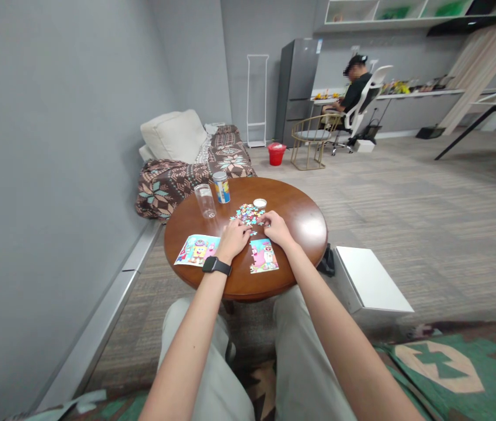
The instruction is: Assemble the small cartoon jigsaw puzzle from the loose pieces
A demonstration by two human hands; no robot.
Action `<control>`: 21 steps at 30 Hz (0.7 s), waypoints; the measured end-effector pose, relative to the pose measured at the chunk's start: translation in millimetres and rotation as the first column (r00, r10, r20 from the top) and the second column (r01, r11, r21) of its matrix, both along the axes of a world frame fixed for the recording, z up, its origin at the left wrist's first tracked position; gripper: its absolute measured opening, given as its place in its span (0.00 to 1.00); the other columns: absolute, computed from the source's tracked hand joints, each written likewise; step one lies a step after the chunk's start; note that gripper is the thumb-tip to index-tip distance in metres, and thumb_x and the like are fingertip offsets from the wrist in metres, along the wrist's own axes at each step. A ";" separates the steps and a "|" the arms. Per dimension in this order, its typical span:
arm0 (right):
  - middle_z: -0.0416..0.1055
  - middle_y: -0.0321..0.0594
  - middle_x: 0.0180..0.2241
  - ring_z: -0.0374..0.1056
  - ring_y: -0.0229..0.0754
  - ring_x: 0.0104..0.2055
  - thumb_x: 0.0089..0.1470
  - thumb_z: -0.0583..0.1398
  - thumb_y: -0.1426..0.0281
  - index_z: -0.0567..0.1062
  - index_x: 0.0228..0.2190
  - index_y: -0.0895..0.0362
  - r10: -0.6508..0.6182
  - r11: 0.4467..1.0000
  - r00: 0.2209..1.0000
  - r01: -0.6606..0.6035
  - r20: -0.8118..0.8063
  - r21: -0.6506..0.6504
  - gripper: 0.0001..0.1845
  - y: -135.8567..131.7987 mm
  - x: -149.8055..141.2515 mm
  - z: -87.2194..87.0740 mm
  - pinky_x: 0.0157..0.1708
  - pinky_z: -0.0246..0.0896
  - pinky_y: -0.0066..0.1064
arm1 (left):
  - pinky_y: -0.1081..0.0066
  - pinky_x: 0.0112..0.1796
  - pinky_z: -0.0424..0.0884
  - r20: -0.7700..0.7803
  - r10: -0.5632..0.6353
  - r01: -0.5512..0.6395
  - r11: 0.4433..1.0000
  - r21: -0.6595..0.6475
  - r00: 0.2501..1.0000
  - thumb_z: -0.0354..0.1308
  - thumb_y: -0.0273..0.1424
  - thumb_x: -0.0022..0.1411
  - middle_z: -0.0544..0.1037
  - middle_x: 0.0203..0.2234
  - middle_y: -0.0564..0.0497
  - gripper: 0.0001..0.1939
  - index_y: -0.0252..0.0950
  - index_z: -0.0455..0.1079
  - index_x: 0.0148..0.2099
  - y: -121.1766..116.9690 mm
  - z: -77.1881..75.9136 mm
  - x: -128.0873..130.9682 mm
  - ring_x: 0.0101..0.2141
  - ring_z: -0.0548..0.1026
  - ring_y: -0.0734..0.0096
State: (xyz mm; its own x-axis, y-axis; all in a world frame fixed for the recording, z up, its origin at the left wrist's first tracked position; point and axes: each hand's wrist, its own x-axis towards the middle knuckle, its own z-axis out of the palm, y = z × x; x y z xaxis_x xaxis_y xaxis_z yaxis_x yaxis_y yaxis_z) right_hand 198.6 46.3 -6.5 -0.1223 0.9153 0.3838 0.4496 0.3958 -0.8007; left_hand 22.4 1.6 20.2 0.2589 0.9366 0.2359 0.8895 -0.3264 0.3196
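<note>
At the near edge of a pile of loose jigsaw puzzle pieces (250,213), my left hand (235,237) bends its fingers down toward the table. Its fingers are closed, but what they may hold is too small to make out. My right hand (275,227) pinches at the right side of the pile, its fingertips on a small puzzle piece. Just below the hands lies a joined section of puzzle (265,256) with pink and white cartoon figures. A printed reference picture (197,249) lies to the left, partly covered by my left wrist.
On the round wooden table (304,219) stand a clear glass (205,202) and a printed can (221,187); a round lid (260,203) lies behind the pile. A white box (373,278) is on the floor at right. Another person (355,88) sits far back.
</note>
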 end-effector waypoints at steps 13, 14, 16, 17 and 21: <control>0.69 0.35 0.34 0.71 0.40 0.36 0.44 0.65 0.72 0.71 0.27 0.54 -0.014 0.999 0.957 0.023 -0.289 0.027 0.07 5.8 -6.7 -2.1 0.41 0.73 0.36 | 0.60 0.52 0.65 0.093 0.021 -0.023 0.999 0.027 0.995 0.51 0.26 0.68 0.76 0.46 0.45 0.09 0.38 0.71 0.45 -3.0 4.3 1.6 0.50 0.72 0.58; 0.70 0.35 0.34 0.72 0.40 0.36 0.43 0.65 0.72 0.71 0.27 0.54 -0.007 0.999 0.960 0.016 -0.281 0.029 0.07 5.6 -6.9 -1.6 0.42 0.72 0.36 | 0.59 0.52 0.65 0.098 0.015 -0.018 0.999 0.033 0.995 0.51 0.26 0.68 0.76 0.46 0.45 0.08 0.38 0.71 0.45 -2.9 4.4 1.6 0.50 0.72 0.58; 0.71 0.35 0.33 0.72 0.40 0.36 0.43 0.65 0.72 0.71 0.27 0.54 0.003 0.999 0.966 0.009 -0.257 0.042 0.08 4.9 -6.7 -0.4 0.43 0.71 0.36 | 0.59 0.52 0.65 0.107 -0.002 -0.003 0.999 0.048 0.994 0.51 0.28 0.68 0.77 0.46 0.45 0.08 0.38 0.71 0.44 -2.3 4.3 1.7 0.50 0.72 0.58; 0.71 0.35 0.34 0.72 0.40 0.36 0.43 0.65 0.72 0.71 0.28 0.54 0.007 0.999 0.968 0.005 -0.250 0.047 0.08 4.3 -6.6 0.2 0.43 0.71 0.36 | 0.59 0.52 0.65 0.111 -0.011 0.006 0.999 0.054 0.994 0.51 0.28 0.69 0.76 0.46 0.45 0.08 0.38 0.72 0.44 -2.0 4.2 1.6 0.49 0.72 0.58; 0.73 0.36 0.35 0.73 0.40 0.37 0.42 0.66 0.68 0.71 0.30 0.54 0.046 0.998 0.951 -0.053 -0.304 -0.017 0.11 1.5 -6.8 1.7 0.40 0.71 0.34 | 0.61 0.51 0.65 0.113 -0.037 0.030 0.997 0.066 0.993 0.54 0.31 0.68 0.76 0.44 0.46 0.07 0.38 0.73 0.44 -1.0 4.1 1.3 0.50 0.72 0.59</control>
State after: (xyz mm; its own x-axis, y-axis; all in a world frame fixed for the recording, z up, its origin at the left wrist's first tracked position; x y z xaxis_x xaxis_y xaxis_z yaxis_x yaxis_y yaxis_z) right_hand 191.8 47.8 -4.8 -0.0489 0.9207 0.3872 0.1639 0.3898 -0.9062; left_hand 23.7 0.6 24.3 0.2580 0.9097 0.3253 0.8367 -0.3788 0.3956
